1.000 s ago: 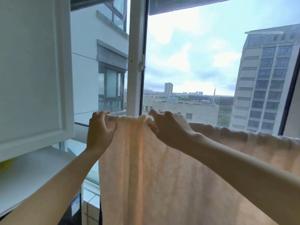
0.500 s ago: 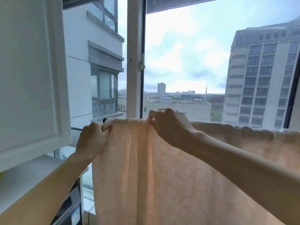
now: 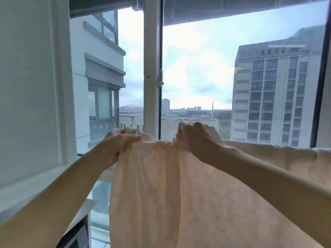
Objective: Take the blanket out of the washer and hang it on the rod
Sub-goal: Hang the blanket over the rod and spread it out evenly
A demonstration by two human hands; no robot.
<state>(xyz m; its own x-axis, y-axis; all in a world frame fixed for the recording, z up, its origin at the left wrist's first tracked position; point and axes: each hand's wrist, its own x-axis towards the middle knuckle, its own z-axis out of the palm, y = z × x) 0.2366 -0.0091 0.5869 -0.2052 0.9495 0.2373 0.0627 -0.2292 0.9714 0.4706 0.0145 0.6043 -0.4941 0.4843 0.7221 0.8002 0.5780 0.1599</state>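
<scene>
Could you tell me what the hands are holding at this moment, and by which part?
Both the left hand and the right hand grip the blanket along its bunched top edge, near its left end.

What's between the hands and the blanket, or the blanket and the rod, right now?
Nothing visible. The left hand and right hand both grip the top edge of the pale peach patterned blanket, which already drapes over the rod; only a short dark stub of the thin rod shows, left of the blanket.

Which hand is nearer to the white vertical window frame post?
Right. The right hand grips the pale peach patterned blanket just right of the white vertical window frame post; the left hand grips it farther off, to the left.
</scene>
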